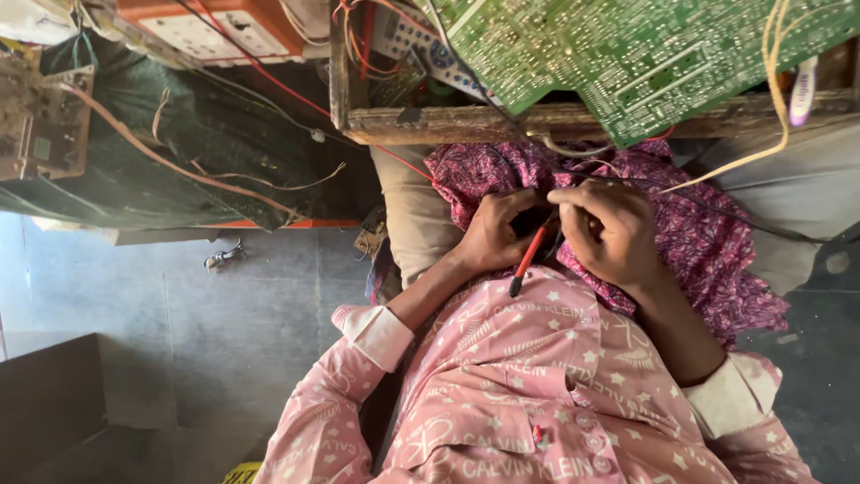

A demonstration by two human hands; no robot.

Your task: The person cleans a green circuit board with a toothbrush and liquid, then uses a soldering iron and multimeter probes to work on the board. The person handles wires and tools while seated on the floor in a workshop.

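In the head view, the left hand (491,235) gripped a red probe (528,260) over a purple cloth (708,242) on the lap, while the right hand (609,231) pinched a black wire (717,208) beneath the green board (645,54), best kept taut and steady.

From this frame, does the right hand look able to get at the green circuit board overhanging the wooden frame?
Probably yes. The right hand sits on the purple patterned cloth just below the green circuit board, with only thin wires between, though its fingers are busy beside the red-handled tool.
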